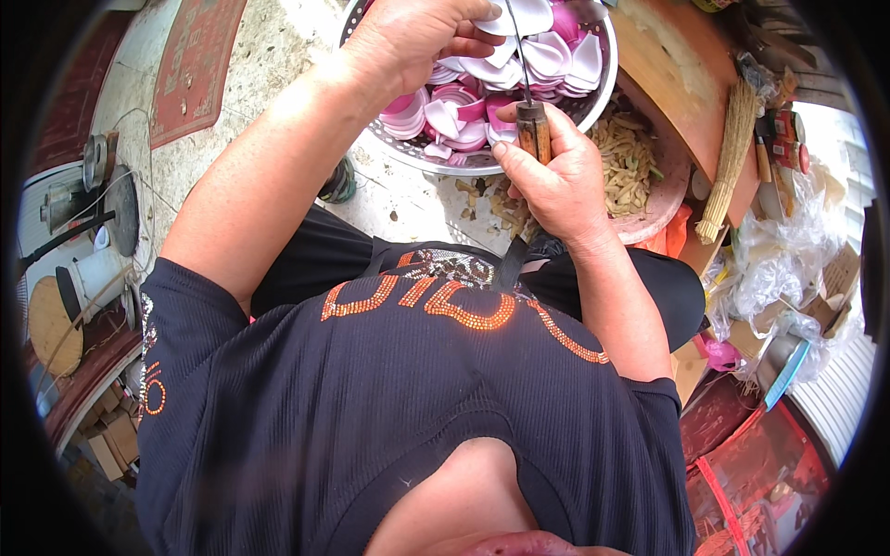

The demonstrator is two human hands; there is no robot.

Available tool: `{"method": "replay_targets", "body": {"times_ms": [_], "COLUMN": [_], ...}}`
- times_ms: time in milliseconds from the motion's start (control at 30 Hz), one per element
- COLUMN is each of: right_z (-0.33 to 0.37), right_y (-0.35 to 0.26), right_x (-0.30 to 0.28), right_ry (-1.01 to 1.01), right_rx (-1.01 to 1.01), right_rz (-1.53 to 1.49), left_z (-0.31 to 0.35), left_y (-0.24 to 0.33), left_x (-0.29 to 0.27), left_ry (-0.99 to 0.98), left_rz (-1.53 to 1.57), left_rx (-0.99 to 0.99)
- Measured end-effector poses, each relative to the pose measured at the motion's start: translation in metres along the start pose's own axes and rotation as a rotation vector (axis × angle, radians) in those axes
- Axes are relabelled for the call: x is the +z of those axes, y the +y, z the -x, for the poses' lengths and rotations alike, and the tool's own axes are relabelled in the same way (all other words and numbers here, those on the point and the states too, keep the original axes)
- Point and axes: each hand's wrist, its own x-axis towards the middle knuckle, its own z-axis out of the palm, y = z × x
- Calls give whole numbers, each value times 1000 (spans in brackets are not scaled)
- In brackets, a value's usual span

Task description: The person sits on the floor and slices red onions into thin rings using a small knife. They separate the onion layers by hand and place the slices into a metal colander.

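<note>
My left hand (450, 30) reaches to the top of the head view, its fingers closed on a white curved petal-shaped piece (526, 17). In my right hand (561, 176) is a tool with a worn wooden handle (533, 130) and a thin dark shaft. The shaft points away from me, up past the white piece; its tip is cut off by the frame's edge. Beneath both hands, a perforated metal colander (607, 69) holds many pink and white curved pieces (454, 116), some nested in stacks.
Right of the colander, a pink basin (663, 208) holds beige scraps (626, 162); more lie on the floor. A wooden board (681, 74), a straw hand broom (728, 157) and clear plastic bags (788, 250) are farther right. A red mat (199, 69) lies at left.
</note>
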Motion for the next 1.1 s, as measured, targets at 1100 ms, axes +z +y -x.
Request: {"method": "replay_targets", "body": {"times_ms": [1100], "right_z": [-5], "right_y": [-10], "right_x": [-11], "right_ry": [66], "right_rx": [203], "right_rz": [-340], "left_z": [5], "left_y": [4], "left_x": [-7], "left_ry": [-81], "left_rz": [-94], "left_rx": [2]}}
